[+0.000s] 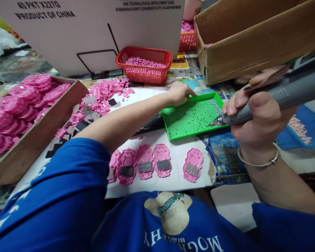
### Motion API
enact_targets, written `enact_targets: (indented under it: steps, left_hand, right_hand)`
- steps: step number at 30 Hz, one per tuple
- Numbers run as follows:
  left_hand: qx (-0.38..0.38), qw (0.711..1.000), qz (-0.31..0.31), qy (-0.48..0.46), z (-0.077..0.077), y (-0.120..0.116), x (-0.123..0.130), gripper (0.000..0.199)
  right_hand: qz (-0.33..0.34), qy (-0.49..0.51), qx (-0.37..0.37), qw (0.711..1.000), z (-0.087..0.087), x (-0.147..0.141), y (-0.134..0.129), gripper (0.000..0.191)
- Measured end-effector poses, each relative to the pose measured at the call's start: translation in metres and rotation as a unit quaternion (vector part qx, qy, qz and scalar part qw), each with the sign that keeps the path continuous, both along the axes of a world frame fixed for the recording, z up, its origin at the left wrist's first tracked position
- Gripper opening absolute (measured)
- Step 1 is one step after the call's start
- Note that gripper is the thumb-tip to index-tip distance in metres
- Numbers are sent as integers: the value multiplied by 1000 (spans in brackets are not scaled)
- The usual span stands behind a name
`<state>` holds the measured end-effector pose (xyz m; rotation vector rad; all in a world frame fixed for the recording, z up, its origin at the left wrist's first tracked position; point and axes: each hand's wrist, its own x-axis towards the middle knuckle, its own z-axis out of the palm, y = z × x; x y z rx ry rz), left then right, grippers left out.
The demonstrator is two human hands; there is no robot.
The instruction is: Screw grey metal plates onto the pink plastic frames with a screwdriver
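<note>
My right hand (254, 112) is wrapped round a grey electric screwdriver (283, 94), its bit pointing down into the green tray (193, 134). Small screws (215, 106) are bunched toward the tray's right end, over a surface dotted with holes. At the tray's far left rim, my left hand (180, 94) grips the edge with the index finger stretched along it. Nearer to me several pink plastic casings with grey or black plates stand in a row, one pink casing (193, 165) apart on the right. A black perforated tray (151, 124) lies partly hidden behind my left forearm.
A red basket (147, 75) of small pink parts stands at the back, before a large white carton (94, 31). Loose pink pieces (105, 92) and dark plates lie on the left, beside a box (42, 140) of stacked pink casings. A cardboard box (252, 45) bounds the back right.
</note>
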<state>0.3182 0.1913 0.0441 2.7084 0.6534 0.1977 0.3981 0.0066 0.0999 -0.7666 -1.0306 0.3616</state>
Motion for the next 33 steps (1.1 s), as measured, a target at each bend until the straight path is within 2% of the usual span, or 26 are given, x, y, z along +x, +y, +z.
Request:
enact_targets:
  steps: [3,6,8,12,15,17,18,21,23,26,33]
  left_hand:
    - [-29,999,2,-27,1,-3,-8,44]
    - [-60,993,43,-97,9,-4,-31,40]
    - [-61,987,68,-133,14,-4,-59,43]
    - [-26,991,81,-103,13,-10,-127,51]
    - [8,998,46,-44,4,-28,-158,74]
    - [41,999,-4,-31,0,-46,-161,90]
    - [59,997,-34,-39,-2,-55,-158,91]
    - [105,987,-116,-36,-5,-81,-141,73]
    - [122,986,-114,-6,-6,-90,-131,54]
    - [112,988,-105,5,-9,-92,-130,37]
    - [104,989,-105,-11,-11,-84,-162,31]
  right_hand:
    - [33,-1,-17,999,5,-6,19,20]
    - [52,-8,-46,998,10,-12,34,18]
    - [55,-18,-52,997,12,-14,39,19]
    - [40,-11,-58,997,6,-16,37,22]
    - [-1,1,-32,1000,-4,-21,31,28]
    - [-26,3,-12,1000,-7,-27,25,28]
    - [-37,3,-9,999,-8,-31,23,26]
    - [-58,1,-11,998,-5,-44,14,25]
    - [-67,-5,-9,998,-3,-51,8,26]
    - [-77,-34,-22,996,-1,-60,0,23]
    - [-98,-39,-41,994,-10,-61,-5,21]
